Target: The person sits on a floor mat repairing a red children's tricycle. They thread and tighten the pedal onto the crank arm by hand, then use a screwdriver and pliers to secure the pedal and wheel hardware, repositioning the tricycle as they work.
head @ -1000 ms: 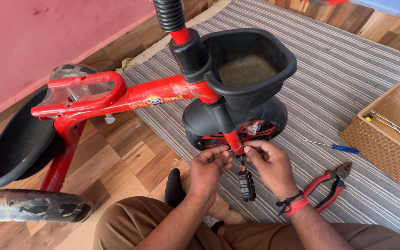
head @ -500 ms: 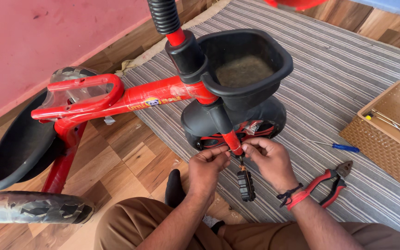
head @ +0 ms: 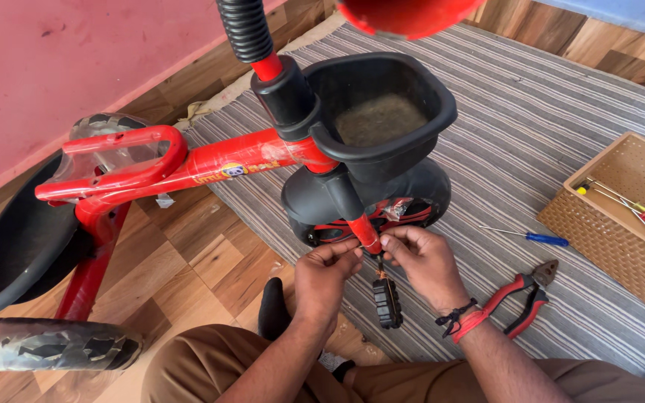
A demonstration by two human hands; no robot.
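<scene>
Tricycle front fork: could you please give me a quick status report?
Both hands, left hand and right hand, pinching the red fork by the front wheel. Black pedal hanging below. Pliers lying aside on mat.

Striped grey rug (head: 546, 142), red-handled pliers (head: 520, 298) on rug, blue-handled screwdriver (head: 531, 236) nearby, wicker basket (head: 606, 231) at right edge w/ screwdrivers inside — wood floor (head: 203, 261), red wall (head: 61, 75).

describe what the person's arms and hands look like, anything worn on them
Both forearms are bare, with no sleeves in view and no gloves. The right hand has a wrist band of red thread with a dark beaded cord beside it. The left hand and its wrist carry nothing: no ring, watch or band shows.
</scene>
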